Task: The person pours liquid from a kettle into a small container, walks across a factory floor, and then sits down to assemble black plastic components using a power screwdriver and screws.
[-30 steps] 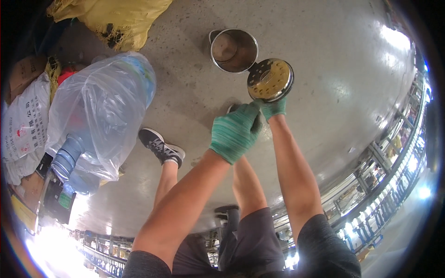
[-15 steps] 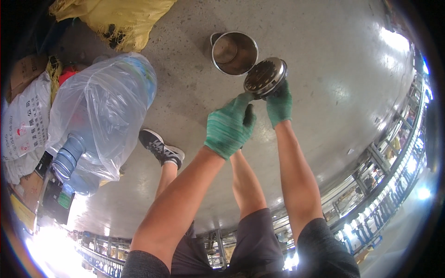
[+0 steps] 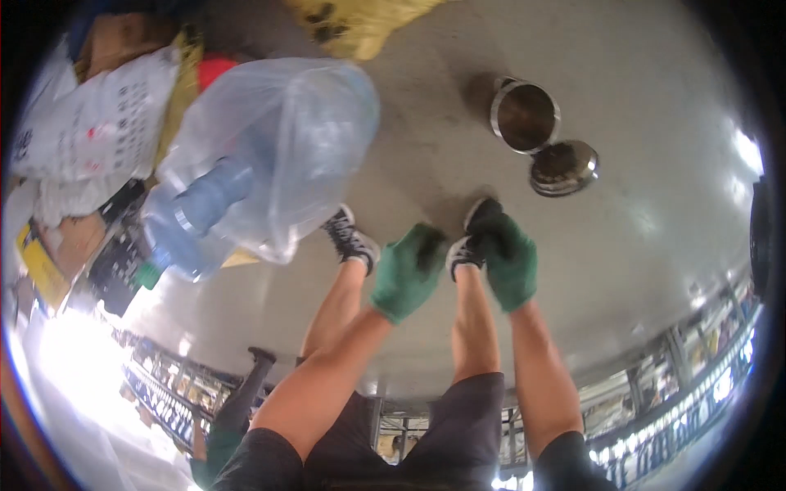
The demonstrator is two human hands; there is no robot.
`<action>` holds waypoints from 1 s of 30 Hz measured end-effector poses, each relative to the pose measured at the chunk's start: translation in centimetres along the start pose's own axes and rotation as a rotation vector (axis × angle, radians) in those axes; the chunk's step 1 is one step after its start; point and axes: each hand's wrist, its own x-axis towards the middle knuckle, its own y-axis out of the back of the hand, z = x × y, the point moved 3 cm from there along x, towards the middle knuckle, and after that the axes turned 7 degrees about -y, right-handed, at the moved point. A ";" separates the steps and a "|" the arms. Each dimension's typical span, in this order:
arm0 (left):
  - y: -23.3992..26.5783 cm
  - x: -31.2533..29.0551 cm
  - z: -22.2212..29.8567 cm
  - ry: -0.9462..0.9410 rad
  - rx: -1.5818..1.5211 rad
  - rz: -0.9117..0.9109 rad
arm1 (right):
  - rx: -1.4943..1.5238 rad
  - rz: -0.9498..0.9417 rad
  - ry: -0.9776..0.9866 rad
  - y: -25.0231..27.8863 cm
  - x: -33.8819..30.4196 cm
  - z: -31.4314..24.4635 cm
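Note:
My left hand (image 3: 409,272), in a green glove with a dark palm, hovers in front of my shins, its fingers smeared by motion. Close beside it, my right hand (image 3: 509,258) in a matching glove overlaps my right shoe (image 3: 467,252); its fingertips are dark and blurred. I see nothing held in either. Beyond them on the floor stands a steel pot (image 3: 526,119), open at the top, with a small handle or lug on its far left. A round, lid-like steel piece (image 3: 565,168) lies against its near right side, apart from both hands.
To the left lies a clear plastic bag (image 3: 278,147) around large blue water bottles (image 3: 214,195). White printed sacks (image 3: 98,119), cardboard (image 3: 123,41) and a yellow woven sack (image 3: 360,24) lie behind. Metal racking (image 3: 679,352) curves along the right. A dark, long shape (image 3: 243,401) shows at lower left.
Both hands have let go of the round steel piece and drawn back toward my legs. It now rests beside the pot. The view has shifted, and the bag sits farther right in it.

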 end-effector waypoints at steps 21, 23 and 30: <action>22.9 -1.0 -24.3 0.816 -0.408 0.594 | -0.595 -0.009 0.832 -17.9 6.1 -13.4; 22.0 1.5 -29.7 0.757 -0.468 0.591 | -0.629 -0.078 0.858 -14.7 6.6 -13.1; 14.0 8.8 -35.8 0.780 -1.072 0.409 | -0.579 0.067 0.747 -6.7 6.6 -10.0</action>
